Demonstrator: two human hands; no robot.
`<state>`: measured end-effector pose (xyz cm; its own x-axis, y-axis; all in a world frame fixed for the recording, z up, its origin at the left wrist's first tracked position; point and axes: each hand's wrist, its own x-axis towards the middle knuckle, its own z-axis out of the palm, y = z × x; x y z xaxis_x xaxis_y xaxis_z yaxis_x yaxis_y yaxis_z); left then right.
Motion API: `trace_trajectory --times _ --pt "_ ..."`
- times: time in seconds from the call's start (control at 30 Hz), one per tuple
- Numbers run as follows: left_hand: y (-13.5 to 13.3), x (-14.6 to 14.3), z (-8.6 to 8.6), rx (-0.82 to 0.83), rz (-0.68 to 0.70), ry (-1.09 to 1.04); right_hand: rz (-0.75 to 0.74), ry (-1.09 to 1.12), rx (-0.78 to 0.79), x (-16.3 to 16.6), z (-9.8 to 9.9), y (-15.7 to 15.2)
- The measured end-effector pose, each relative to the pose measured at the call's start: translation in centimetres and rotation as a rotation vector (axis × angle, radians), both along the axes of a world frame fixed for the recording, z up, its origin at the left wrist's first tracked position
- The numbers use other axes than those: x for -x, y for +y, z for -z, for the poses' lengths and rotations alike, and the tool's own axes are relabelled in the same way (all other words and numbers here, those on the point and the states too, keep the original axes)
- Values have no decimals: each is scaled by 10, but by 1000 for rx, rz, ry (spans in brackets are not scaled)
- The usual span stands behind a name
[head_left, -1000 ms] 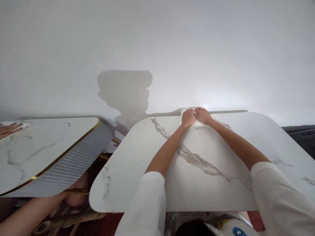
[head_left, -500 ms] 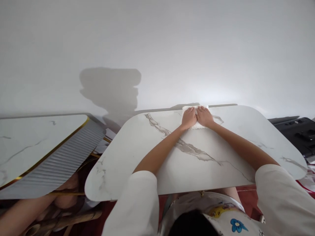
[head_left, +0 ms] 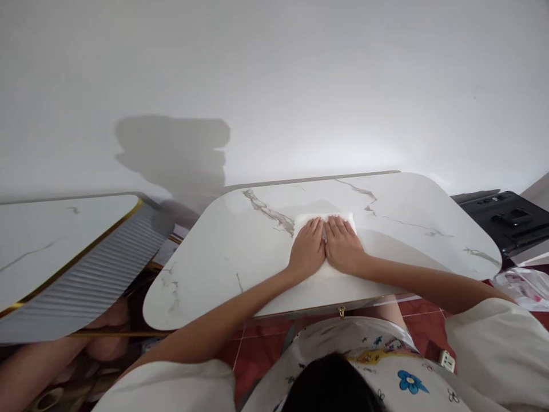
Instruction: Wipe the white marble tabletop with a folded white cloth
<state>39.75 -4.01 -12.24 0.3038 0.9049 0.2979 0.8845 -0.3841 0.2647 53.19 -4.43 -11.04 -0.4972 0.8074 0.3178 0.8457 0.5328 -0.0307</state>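
Observation:
A folded white cloth lies flat on the white marble-patterned tabletop, near the middle. My left hand presses on its left half, palm down with the fingers stretched out. Beside it, touching along the thumbs, my right hand rests flat on the right half, its fingers also extended. The hands cover much of the cloth, so only its edges show.
A second marble-patterned table with gold trim and a ribbed grey side stands to the left. A black case-like object is at the right, near a clear plastic bag. The pale wall runs behind the table.
Both hands have drawn the cloth back from the table's far edge toward my body and slightly left. My elbows are now bent further outward, and the view has shifted a little.

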Motion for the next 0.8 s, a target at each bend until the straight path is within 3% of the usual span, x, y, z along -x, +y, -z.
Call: trace_trajectory --times 0.2,0.37,0.47,0.6,0.8 --pt "-65 -15 -6 260 -103 -240 -159 37 -45 -27 2 -49" --pt "-72 -51 -19 454 -95 -356 -170 70 -19 -70 5 -53" --pt "-52 -73 -18 442 -65 -332 -119 59 -11 -88 9 -40" --pt "-7 -91 -7 327 -49 -230 -45 -22 -6 -96 10 -5" --pt "80 -82 3 111 -46 -159 28 -53 47 -78 5 78"
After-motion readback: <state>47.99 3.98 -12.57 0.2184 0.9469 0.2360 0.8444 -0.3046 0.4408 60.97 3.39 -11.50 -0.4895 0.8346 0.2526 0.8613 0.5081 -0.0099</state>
